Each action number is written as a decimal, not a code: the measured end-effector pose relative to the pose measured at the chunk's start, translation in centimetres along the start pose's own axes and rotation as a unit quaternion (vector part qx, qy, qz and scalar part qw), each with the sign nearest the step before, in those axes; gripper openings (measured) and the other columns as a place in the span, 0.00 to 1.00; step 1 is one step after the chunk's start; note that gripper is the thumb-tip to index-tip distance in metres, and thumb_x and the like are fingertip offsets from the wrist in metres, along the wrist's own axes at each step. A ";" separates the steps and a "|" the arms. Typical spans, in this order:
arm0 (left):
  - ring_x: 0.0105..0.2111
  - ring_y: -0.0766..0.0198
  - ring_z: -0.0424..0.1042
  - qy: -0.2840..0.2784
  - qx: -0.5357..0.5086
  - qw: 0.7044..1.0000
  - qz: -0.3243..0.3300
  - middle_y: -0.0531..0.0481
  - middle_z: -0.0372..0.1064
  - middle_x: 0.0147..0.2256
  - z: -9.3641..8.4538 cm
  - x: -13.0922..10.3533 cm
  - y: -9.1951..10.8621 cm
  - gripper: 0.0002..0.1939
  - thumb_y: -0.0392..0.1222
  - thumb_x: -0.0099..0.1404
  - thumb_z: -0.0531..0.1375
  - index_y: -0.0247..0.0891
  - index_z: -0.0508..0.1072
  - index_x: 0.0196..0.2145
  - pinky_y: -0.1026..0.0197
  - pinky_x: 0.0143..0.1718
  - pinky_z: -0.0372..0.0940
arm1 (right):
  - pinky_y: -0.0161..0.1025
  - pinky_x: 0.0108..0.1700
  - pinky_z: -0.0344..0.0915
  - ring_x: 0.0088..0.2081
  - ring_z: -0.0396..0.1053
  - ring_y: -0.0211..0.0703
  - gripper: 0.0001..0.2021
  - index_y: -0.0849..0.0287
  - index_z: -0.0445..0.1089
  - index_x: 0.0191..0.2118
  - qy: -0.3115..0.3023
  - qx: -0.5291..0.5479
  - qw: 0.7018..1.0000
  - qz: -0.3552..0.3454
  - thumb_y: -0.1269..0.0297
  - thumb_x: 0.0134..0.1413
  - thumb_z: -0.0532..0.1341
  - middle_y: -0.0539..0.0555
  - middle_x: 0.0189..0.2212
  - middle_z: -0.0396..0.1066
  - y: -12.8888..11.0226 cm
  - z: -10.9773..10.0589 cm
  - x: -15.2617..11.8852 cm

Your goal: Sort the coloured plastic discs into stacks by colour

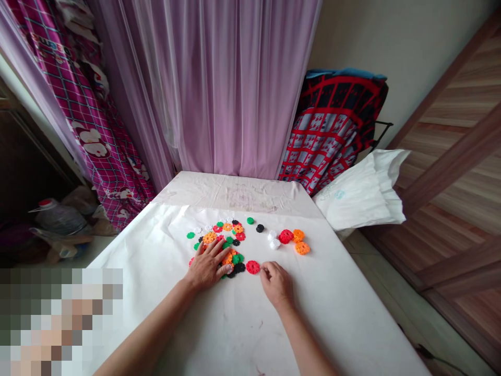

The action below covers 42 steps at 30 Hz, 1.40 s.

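Resting flat with its fingers apart, the left hand [205, 268] covers part of a loose heap of red, orange, green, black and white flower-shaped plastic discs [228, 243], clasping none of them. The heap lies near the middle of the white-covered counter [235, 324], slightly toward its left edge. Just right of it sits a red flower-shaped plastic disc [252, 267]. The right hand [277, 282] is beside that disc, fingers curled in; from where I stand I cannot tell whether the tips pinch its rim. Closer to the counter's right edge are small white discs [274, 244], thick red discs [286, 236] and orange discs [302, 248]. To do this neatly, I'd press only lightly with the left palm so nothing skids, take the red disc by its rim between thumb and forefinger, and give those small groups a wide berth with the wrist.
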<state>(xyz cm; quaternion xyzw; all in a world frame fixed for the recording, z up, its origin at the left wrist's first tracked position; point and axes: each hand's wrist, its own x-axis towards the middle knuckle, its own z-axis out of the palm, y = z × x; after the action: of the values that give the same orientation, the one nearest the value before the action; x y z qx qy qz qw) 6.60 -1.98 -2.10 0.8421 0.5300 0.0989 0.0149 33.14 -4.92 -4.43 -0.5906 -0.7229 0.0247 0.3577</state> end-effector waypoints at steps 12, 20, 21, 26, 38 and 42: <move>0.69 0.53 0.48 -0.018 -0.053 0.998 -0.041 0.46 0.50 0.68 -2.5 -5.2 1.0 0.33 0.61 0.71 0.41 0.48 0.50 0.69 0.40 0.67 0.43 | 0.35 0.35 0.58 0.30 0.69 0.41 0.11 0.56 0.73 0.32 0.004 -0.026 0.999 0.019 0.65 0.53 0.53 0.53 0.29 0.75 0.4 0.1 -0.3; 0.68 0.45 0.47 -0.017 -0.012 0.999 -0.025 0.44 0.50 0.68 -1.5 -8.4 -1.6 0.39 0.68 0.66 0.46 0.48 0.52 0.69 0.36 0.66 0.41 | 0.35 0.35 0.59 0.31 0.69 0.41 0.11 0.56 0.73 0.32 0.010 -0.036 0.998 0.050 0.65 0.51 0.53 0.53 0.31 0.75 0.3 -0.1 -0.6; 0.69 0.45 0.47 -0.020 -0.015 0.999 -0.026 0.44 0.49 0.69 -1.4 -8.0 -1.6 0.40 0.68 0.65 0.46 0.48 0.52 0.69 0.35 0.66 0.40 | 0.35 0.35 0.59 0.31 0.69 0.41 0.11 0.56 0.73 0.32 0.012 -0.037 0.998 0.055 0.65 0.51 0.53 0.53 0.31 0.75 0.3 -0.1 -0.6; 0.69 0.43 0.46 -0.019 -0.024 0.997 -0.066 0.37 0.47 0.69 -1.5 -4.1 -1.8 0.44 0.70 0.63 0.47 0.41 0.52 0.69 0.34 0.65 0.40 | 0.35 0.34 0.60 0.29 0.68 0.40 0.11 0.57 0.73 0.32 0.028 -0.040 0.994 0.098 0.65 0.50 0.53 0.53 0.30 0.74 0.4 -0.1 -0.5; 0.69 0.39 0.42 0.005 -0.038 0.996 -0.082 0.36 0.44 0.70 -0.1 -2.9 3.1 0.42 0.68 0.64 0.49 0.43 0.53 0.69 0.26 0.63 0.35 | 0.36 0.33 0.61 0.28 0.68 0.40 0.11 0.56 0.73 0.32 0.062 -0.027 0.985 0.160 0.63 0.49 0.53 0.53 0.30 0.74 0.0 -0.2 -0.3; 0.69 0.42 0.43 -0.011 -0.029 0.993 -0.115 0.37 0.43 0.70 -1.1 0.3 1.4 0.38 0.64 0.68 0.46 0.42 0.53 0.69 0.29 0.64 0.39 | 0.35 0.32 0.61 0.28 0.68 0.40 0.11 0.56 0.73 0.32 0.053 -0.022 0.987 0.148 0.63 0.50 0.53 0.52 0.30 0.74 -0.2 -0.2 -0.5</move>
<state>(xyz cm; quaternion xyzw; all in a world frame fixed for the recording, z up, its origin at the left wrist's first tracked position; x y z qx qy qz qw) 7.73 -2.42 -0.76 0.7759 0.6199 0.1028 0.0563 33.13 -5.45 -4.41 -0.6992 -0.6079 0.0299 0.3750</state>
